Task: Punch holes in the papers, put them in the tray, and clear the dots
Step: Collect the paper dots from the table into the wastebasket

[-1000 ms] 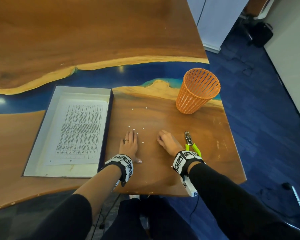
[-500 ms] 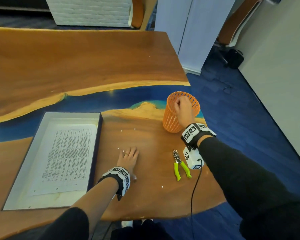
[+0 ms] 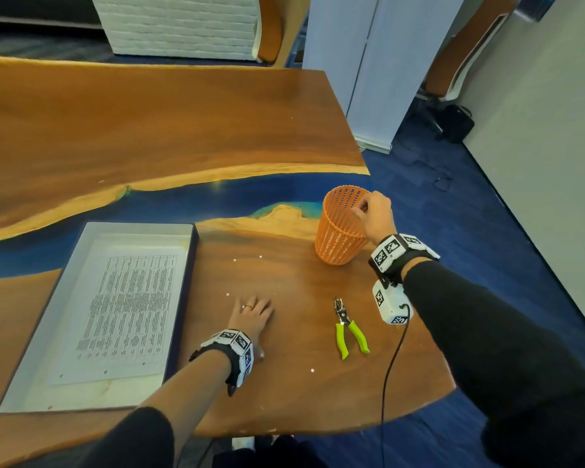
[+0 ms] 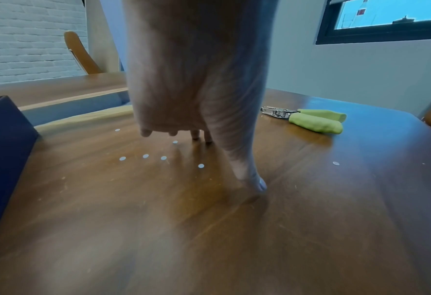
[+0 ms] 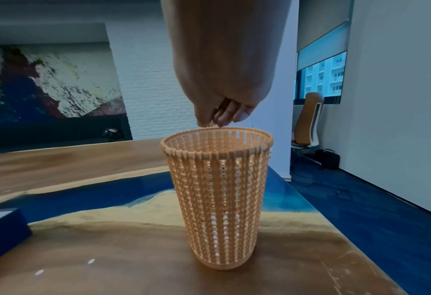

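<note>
Papers (image 3: 125, 315), printed and stacked, lying flat inside a shallow white tray (image 3: 65, 282) with dark outer walls at lower left of the head view. Punched holes visible along the sheet's near edge. Beneath it all, a broad wooden table (image 3: 149, 130) with a blue band winding across its middle.

Standing upright right of centre, an orange slatted basket (image 3: 340, 231), on the wood just below the blue band; white bits visible through its slats in the right wrist view (image 5: 219, 199). Poised over its rim, right hand (image 3: 374, 214), fingers (image 5: 224, 115) bunched together and pointing down just above the opening; whether pinching anything, cannot tell.

Resting on the table at lower centre, left hand (image 3: 252, 315), fingers extended and close together, a ring on one; in the left wrist view (image 4: 197, 79), palm arched with fingertips and thumb touching the wood. Holding nothing.

Lying flat between the two arms, right of the left hand and apart from it, a hole punch (image 3: 348, 329) with lime-green handles and metal head pointing up-frame.

Scattered across the wood, small white paper dots (image 4: 145, 156): a cluster under the left palm, one (image 3: 312, 370) near the table's near edge, two more (image 3: 260, 256) between tray and basket.
</note>
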The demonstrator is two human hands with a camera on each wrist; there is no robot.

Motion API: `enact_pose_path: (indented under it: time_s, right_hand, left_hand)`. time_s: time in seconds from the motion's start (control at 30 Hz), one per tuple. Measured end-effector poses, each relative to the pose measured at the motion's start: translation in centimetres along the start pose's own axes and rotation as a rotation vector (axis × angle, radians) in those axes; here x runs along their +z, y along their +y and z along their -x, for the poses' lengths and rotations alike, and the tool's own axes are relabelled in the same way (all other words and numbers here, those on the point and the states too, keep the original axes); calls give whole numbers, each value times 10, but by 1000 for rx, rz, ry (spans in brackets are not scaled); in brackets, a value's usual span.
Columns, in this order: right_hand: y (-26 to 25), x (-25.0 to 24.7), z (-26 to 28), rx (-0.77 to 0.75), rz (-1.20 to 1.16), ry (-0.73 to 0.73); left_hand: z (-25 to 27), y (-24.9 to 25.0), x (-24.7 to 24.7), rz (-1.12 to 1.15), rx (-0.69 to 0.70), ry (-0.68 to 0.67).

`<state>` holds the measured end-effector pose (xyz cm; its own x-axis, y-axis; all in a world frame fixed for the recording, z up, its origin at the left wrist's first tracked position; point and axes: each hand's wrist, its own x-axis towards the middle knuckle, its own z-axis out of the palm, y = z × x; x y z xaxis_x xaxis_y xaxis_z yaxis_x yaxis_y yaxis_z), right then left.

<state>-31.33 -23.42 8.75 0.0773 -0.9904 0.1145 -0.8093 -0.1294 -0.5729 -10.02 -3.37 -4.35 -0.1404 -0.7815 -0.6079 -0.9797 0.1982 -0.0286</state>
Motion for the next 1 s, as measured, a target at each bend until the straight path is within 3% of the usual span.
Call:
enact_pose_path:
  time_s: [0.17,0.33,0.6,1.0]
  right_hand:
    - [-19,9,19,-230,-60,37]
    - [-28,53,67,-412,-28,-114]
    - [-11,136,127,-251,52,-430]
    - [-37,190,126,-262,91,-606]
  left_hand:
    - [9,0,6,53,-49,58]
    - [24,-7,21,123,-172,83]
    - [38,-18,38,191,-290,54]
    - [25,-13,38,200,-313,36]
